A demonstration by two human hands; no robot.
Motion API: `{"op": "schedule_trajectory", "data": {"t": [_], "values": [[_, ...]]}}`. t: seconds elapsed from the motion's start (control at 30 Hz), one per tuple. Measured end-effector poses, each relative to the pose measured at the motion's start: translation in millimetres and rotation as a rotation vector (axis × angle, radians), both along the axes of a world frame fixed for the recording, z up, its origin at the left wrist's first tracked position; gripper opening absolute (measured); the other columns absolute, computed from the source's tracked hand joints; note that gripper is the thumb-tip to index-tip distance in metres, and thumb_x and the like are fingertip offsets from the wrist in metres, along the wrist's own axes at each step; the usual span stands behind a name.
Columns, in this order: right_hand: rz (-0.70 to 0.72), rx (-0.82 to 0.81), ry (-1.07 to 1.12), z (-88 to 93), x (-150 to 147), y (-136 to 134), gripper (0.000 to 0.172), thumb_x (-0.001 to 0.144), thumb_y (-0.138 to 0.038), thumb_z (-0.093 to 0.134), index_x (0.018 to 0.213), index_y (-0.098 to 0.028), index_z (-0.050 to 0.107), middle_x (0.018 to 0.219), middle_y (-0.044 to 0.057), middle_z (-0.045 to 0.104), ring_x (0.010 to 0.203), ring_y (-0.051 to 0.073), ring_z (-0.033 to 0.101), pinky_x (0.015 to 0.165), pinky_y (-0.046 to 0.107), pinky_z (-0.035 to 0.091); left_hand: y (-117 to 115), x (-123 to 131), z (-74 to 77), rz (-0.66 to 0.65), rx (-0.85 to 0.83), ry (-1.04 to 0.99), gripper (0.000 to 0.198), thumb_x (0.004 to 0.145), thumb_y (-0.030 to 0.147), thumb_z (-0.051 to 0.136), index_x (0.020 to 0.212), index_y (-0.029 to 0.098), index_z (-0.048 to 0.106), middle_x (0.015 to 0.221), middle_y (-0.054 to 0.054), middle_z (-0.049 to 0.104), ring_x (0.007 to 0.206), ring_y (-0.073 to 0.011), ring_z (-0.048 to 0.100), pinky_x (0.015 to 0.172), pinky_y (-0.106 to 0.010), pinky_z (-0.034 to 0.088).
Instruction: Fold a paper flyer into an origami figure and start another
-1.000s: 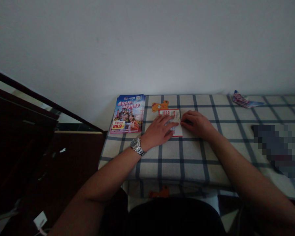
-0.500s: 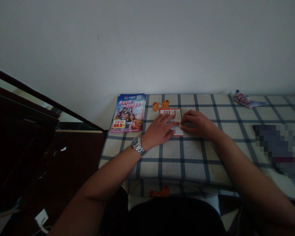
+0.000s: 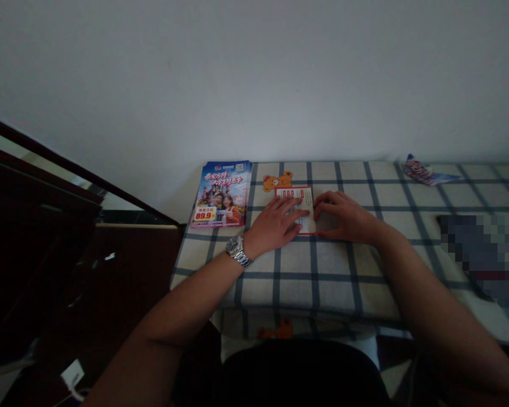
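A small sheet of paper (image 3: 307, 196), white with a red border and red print, lies flat on the checked tablecloth; it looks like a folded flyer. My left hand (image 3: 275, 220), a steel watch on its wrist, rests on it with fingers spread. At the sheet's right edge is my right hand (image 3: 341, 217), its fingers curved and the thumb apart from the forefinger, fingertips at or close to the edge. To the left sits a stack of colourful flyers (image 3: 221, 195), printed with 89.9.
A folded piece of coloured paper (image 3: 426, 172) lies at the back right of the tablecloth (image 3: 297, 277). A dark, pixelated object (image 3: 475, 254) is at the right. The white wall (image 3: 254, 85) borders the table behind. Dark furniture (image 3: 34, 226) stands at left.
My right thumb and forefinger have spread apart at the sheet's right edge, and the hand has shifted slightly. The left hand and the sheet stay where they were.
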State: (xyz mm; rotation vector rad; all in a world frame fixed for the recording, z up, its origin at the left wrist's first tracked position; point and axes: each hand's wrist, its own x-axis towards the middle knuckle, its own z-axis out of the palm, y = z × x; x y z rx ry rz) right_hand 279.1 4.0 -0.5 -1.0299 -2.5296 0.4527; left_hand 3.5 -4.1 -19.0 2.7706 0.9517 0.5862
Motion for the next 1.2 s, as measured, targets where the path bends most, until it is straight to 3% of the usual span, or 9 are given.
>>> {"op": "schedule_trajectory", "data": {"t": [0.2, 0.57, 0.83, 1.2], "values": [[-0.109, -0.040, 0.122, -3.5, -2, 5, 0.004, 0.095, -0.025, 0.067, 0.098, -0.024, 0.066, 0.106, 0.009, 0.068, 0.097, 0.027, 0.068, 0.088, 0.045, 0.057, -1, -1, 1.5, -0.002, -0.002, 0.014, 0.038, 0.106, 0.030, 0.057, 0.144, 0.025, 0.059, 0.157, -0.011, 0.051, 0.149, -0.0306, 0.045, 0.129, -0.060, 0.033], [-0.182, 0.082, 0.106, -17.5, -14, 10, 0.004, 0.092, -0.023, 0.071, 0.091, -0.023, 0.067, 0.111, 0.009, 0.068, 0.097, 0.028, 0.069, 0.085, 0.042, 0.057, 0, -2, 1.8, -0.006, 0.001, -0.003, 0.037, 0.107, 0.031, 0.056, 0.144, 0.027, 0.060, 0.157, -0.010, 0.051, 0.149, -0.0303, 0.046, 0.127, -0.058, 0.036], [-0.332, 0.082, 0.090, -16.1, -21, 11, 0.003, 0.093, -0.025, 0.069, 0.094, -0.022, 0.067, 0.107, 0.008, 0.069, 0.088, 0.025, 0.068, 0.077, 0.038, 0.055, 0, -2, 2.6, -0.006, 0.017, 0.013, 0.038, 0.107, 0.032, 0.056, 0.144, 0.025, 0.061, 0.156, -0.011, 0.051, 0.147, -0.0303, 0.046, 0.127, -0.056, 0.037], [-0.214, 0.074, 0.151, -10.6, -16, 9, 0.003, 0.096, -0.024, 0.067, 0.097, -0.022, 0.068, 0.105, 0.010, 0.069, 0.092, 0.026, 0.068, 0.083, 0.040, 0.057, 1, -2, 4.1, -0.014, 0.012, -0.004, 0.039, 0.106, 0.032, 0.057, 0.145, 0.026, 0.060, 0.156, -0.012, 0.051, 0.146, -0.0311, 0.047, 0.125, -0.058, 0.038]]}}
